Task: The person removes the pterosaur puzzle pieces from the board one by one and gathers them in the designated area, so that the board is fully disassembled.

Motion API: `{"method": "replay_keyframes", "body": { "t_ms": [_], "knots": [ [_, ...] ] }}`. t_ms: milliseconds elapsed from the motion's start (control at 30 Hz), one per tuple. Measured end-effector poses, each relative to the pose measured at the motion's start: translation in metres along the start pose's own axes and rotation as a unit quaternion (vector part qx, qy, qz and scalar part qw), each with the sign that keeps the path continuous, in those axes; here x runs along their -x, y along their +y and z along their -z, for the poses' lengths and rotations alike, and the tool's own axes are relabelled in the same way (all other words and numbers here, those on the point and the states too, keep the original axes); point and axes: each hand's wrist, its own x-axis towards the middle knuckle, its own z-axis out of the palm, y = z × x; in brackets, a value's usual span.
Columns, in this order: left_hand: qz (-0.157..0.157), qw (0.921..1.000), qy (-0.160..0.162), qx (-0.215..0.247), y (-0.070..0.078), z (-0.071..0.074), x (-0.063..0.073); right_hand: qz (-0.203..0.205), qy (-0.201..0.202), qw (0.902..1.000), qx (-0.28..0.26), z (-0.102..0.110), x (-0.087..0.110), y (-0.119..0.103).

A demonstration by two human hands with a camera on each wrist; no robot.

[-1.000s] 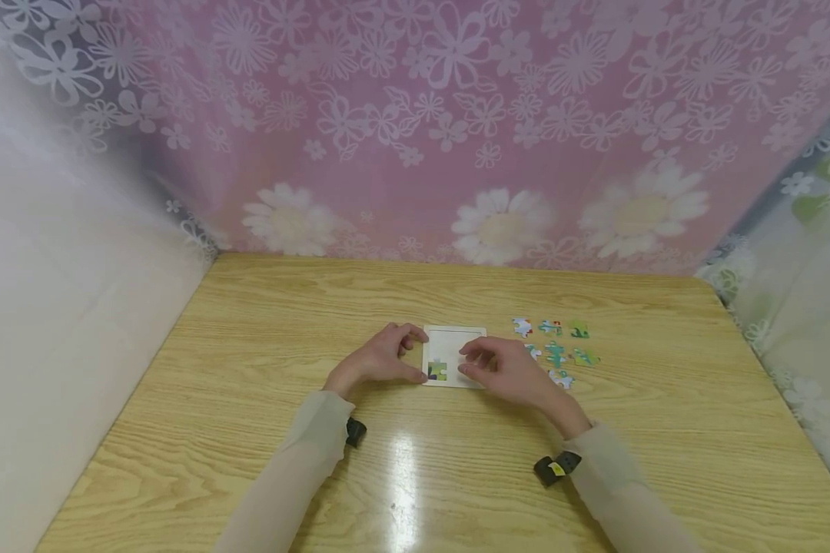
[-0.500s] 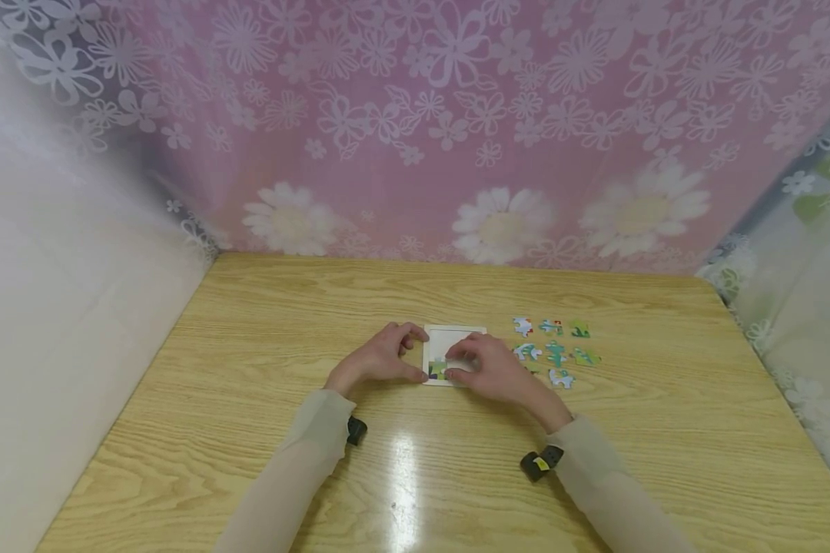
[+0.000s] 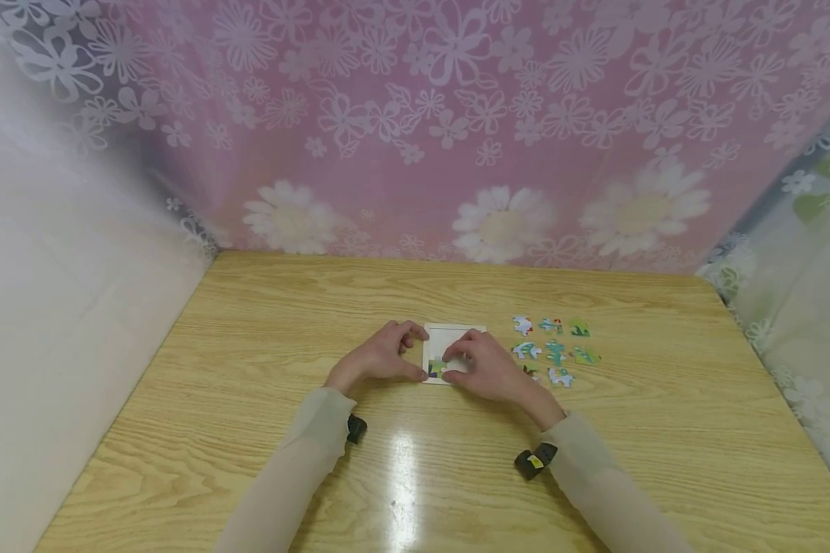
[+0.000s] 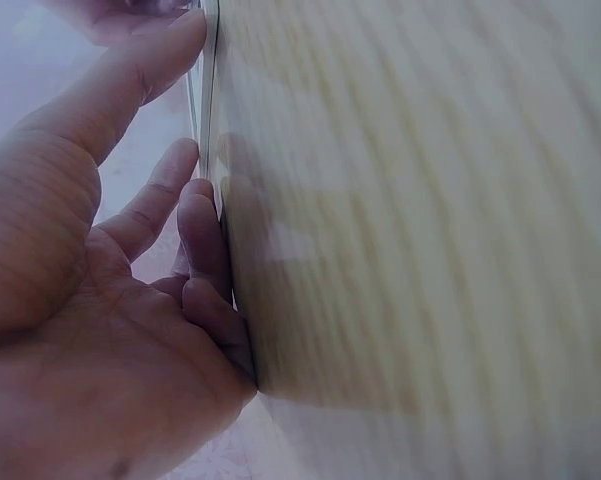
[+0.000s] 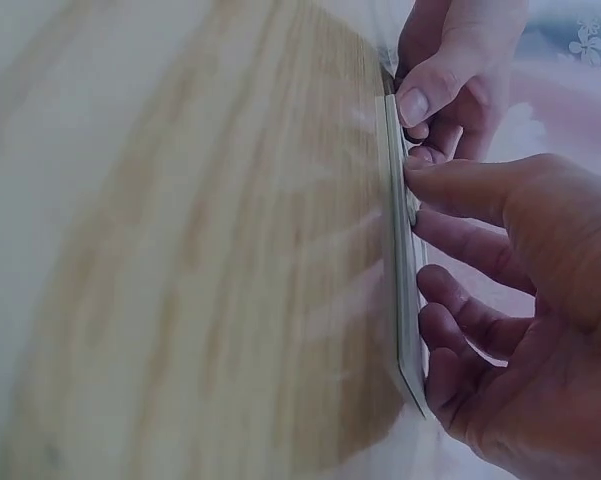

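A square, white-rimmed puzzle tray (image 3: 454,326) lies on the table, with a green puzzle piece (image 3: 434,368) in its lower left corner. My left hand (image 3: 385,355) steadies the tray's left edge, thumb at the near corner and forefinger at the far one. In the left wrist view its other fingers (image 4: 208,240) bend against the tray's side. Over the tray, my right hand (image 3: 486,367) pinches a small puzzle piece (image 5: 412,212) between thumb and forefinger, beside the green one. That piece is mostly hidden by the fingers. The right hand's remaining fingers lie along the tray's near edge.
Several loose puzzle pieces (image 3: 556,352) lie in rough rows right of the tray; one is partly behind the right hand. The wood-grain table (image 3: 304,299) meets a pink flowered curtain (image 3: 415,184) at the back, with pale cloth at both sides.
My right hand has moved left over the tray, up to the green piece in the corner, uncovering more loose pieces. The left hand has stayed at the tray's edge.
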Motion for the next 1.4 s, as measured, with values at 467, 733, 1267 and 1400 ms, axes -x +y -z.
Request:
{"method": "replay_keyframes", "body": {
  "t_ms": [467, 733, 1267, 1400],
  "knots": [
    [-0.002, 1.0, 0.006, 0.005, -0.001, 0.001, 0.0, -0.017, 0.011, 0.9935, -0.112, -0.003, -0.002, 0.004],
    [0.003, 1.0, 0.005, 0.004, -0.001, 0.001, 0.0, -0.043, -0.014, 0.9791, -0.198, -0.002, 0.001, 0.002],
    [0.007, 0.9999, 0.006, 0.007, 0.003, -0.001, 0.002, -0.078, 0.03, 0.9706, -0.225, 0.01, 0.012, 0.008],
    [0.008, 0.9999, 0.005, 0.008, 0.003, -0.001, 0.002, -0.078, 0.047, 0.9673, -0.237, 0.018, 0.019, 0.014]
  ]
}}
